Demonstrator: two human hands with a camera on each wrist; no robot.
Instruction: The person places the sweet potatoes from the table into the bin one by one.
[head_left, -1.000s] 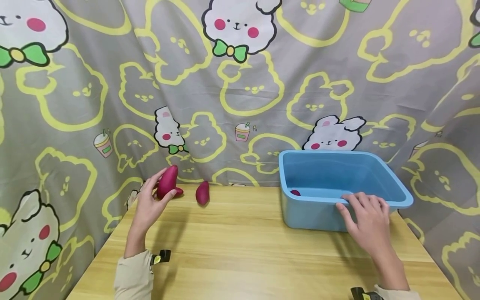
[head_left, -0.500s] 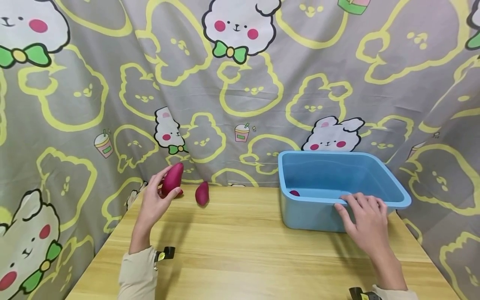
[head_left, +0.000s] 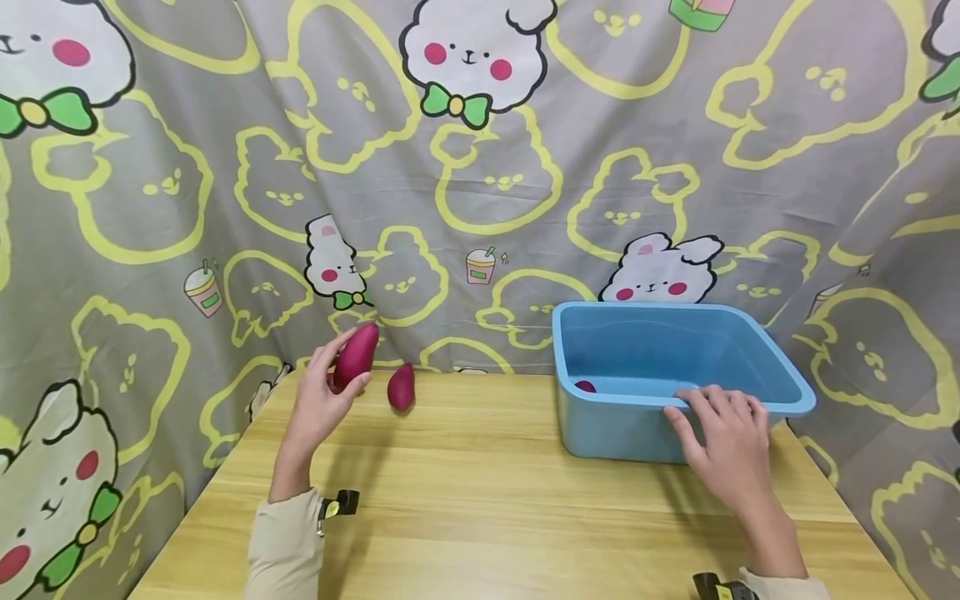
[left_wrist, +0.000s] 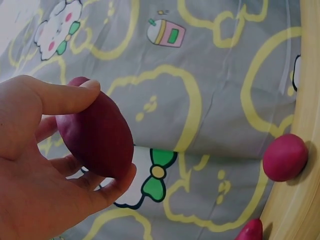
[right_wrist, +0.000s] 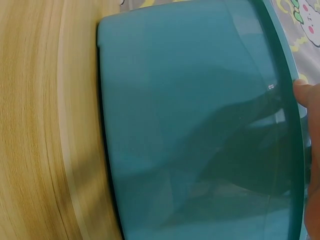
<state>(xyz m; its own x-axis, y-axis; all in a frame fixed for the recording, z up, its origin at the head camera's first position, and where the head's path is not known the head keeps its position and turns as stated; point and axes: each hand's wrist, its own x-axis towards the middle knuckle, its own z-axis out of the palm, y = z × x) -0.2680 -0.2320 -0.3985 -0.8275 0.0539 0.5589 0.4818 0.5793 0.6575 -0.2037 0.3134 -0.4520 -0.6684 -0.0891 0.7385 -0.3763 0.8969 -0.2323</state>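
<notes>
A purple sweet potato is held up in my left hand, thumb on one side and fingers on the other; the left wrist view shows the grip on its skin closely. Behind that hand, a second sweet potato lies on the table, mostly hidden in the head view. A third sweet potato rests just to the right. My right hand grips the near rim of a blue plastic tub, fingers over the edge and thumb outside. Inside the tub, part of another sweet potato shows at the left.
The wooden table runs back to a grey curtain printed with rabbits, which hangs behind and along both sides. The tub stands at the back right, near the curtain.
My left hand has lifted the sweet potato and carried it a little to the right, away from the one behind it. My right hand has stayed on the tub's rim.
</notes>
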